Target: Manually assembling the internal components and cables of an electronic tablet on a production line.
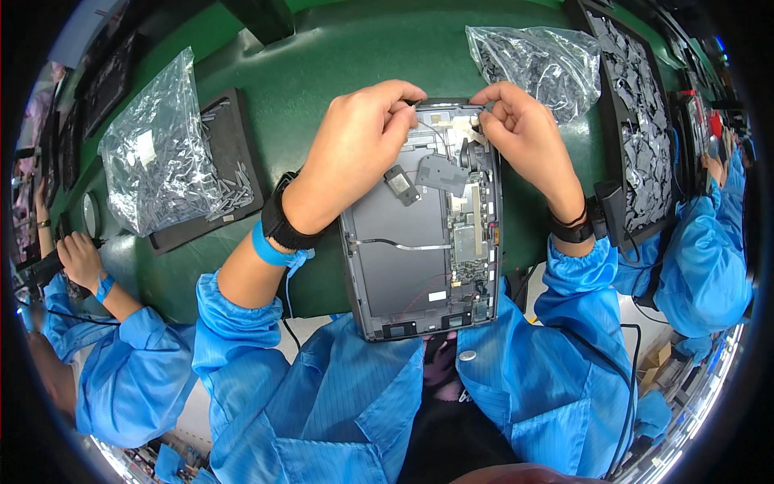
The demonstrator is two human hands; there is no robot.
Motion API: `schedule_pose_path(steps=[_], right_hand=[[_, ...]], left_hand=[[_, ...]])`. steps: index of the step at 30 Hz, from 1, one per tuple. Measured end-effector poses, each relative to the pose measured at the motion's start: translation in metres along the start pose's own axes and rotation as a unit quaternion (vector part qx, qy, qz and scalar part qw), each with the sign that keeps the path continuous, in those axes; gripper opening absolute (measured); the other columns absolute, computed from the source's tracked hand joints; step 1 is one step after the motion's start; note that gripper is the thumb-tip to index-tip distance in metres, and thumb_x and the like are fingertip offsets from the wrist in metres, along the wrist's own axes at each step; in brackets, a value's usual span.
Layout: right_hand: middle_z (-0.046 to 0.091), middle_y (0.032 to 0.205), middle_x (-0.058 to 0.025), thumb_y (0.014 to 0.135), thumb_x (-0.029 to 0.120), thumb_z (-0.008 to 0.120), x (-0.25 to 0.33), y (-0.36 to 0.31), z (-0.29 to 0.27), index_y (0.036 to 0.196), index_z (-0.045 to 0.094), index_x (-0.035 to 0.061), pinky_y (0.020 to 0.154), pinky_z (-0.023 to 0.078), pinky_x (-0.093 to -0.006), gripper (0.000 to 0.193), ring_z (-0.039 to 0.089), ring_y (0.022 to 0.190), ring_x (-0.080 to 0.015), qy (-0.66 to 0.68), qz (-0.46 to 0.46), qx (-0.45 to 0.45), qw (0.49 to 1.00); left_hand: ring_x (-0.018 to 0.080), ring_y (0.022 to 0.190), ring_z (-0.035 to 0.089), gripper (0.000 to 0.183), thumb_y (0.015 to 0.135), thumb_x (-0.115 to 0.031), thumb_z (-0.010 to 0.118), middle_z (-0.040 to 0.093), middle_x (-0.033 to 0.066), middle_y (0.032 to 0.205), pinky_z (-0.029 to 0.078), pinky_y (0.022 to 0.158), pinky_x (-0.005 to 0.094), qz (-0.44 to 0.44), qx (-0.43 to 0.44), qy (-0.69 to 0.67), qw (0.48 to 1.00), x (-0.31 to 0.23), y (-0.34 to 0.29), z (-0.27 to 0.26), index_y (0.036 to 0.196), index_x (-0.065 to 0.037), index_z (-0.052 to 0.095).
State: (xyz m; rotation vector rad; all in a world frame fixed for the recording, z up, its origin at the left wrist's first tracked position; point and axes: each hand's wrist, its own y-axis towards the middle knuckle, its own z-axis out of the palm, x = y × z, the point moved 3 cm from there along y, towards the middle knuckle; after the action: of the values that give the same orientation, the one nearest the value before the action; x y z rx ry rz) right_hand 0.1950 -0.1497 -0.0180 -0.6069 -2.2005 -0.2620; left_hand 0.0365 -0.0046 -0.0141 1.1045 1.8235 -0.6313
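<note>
The device shell looks like matt grey plastic, its circuit board showing dull metal shields. The mat is smooth green with a soft sheen. Both bags are clear, crinkled, glossy plastic film. The tray is matt black. The sleeves are thin, finely striped blue cloth.

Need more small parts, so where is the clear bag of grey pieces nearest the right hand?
Head view, upper right: the clear bag lies on the green table, just beyond the right hand.
</note>
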Motion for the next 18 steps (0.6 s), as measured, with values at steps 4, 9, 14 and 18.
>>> schedule_pose_path(steps=[4, 9, 14, 18], right_hand=[[0.059, 0.062, -0.0070, 0.083, 0.006, 0.059, 0.004, -0.001, -0.002, 0.099, 0.065, -0.0005, 0.050, 0.041, -0.0292, 0.018, 0.054, 0.052, -0.0129, -0.006, -0.025, -0.015, 1.000], [0.060, 0.063, -0.0079, 0.083, 0.006, 0.059, 0.004, -0.001, -0.005, 0.100, 0.065, 0.0001, 0.050, 0.041, -0.0288, 0.018, 0.054, 0.052, -0.0125, -0.008, -0.016, -0.013, 1.000], [0.057, 0.062, -0.0113, 0.082, 0.005, 0.060, 0.010, -0.002, -0.002, 0.096, 0.065, 0.0007, 0.050, 0.042, -0.0303, 0.016, 0.053, 0.052, -0.0151, -0.061, -0.009, -0.010, 0.998], [0.056, 0.062, -0.0117, 0.082, 0.004, 0.060, 0.014, -0.003, 0.002, 0.095, 0.065, 0.0006, 0.050, 0.042, -0.0298, 0.015, 0.053, 0.052, -0.0149, -0.116, -0.071, -0.039, 0.990]], left_hand=[[0.0117, 0.070, 0.066, 0.028, 0.087, 0.000, 0.054, 0.071, 0.0100, 0.085, 0.054, 0.063, 0.0247, 0.007, -0.003, -0.008, 1.000, 0.001, 0.000, 0.000, 0.113, 0.001, 0.065], [0.0109, 0.069, 0.065, 0.027, 0.088, -0.002, 0.054, 0.071, 0.0095, 0.085, 0.053, 0.063, 0.0248, 0.018, -0.015, -0.004, 1.000, 0.002, 0.000, 0.001, 0.112, 0.001, 0.065], [0.0113, 0.070, 0.066, 0.027, 0.088, -0.002, 0.054, 0.071, 0.0095, 0.085, 0.054, 0.063, 0.0251, 0.012, -0.012, -0.001, 1.000, 0.001, 0.000, 0.001, 0.112, 0.001, 0.065], [0.0116, 0.070, 0.066, 0.027, 0.088, -0.002, 0.054, 0.071, 0.0094, 0.085, 0.054, 0.063, 0.0252, 0.009, -0.013, 0.000, 1.000, 0.002, 0.000, 0.001, 0.113, 0.001, 0.065]])
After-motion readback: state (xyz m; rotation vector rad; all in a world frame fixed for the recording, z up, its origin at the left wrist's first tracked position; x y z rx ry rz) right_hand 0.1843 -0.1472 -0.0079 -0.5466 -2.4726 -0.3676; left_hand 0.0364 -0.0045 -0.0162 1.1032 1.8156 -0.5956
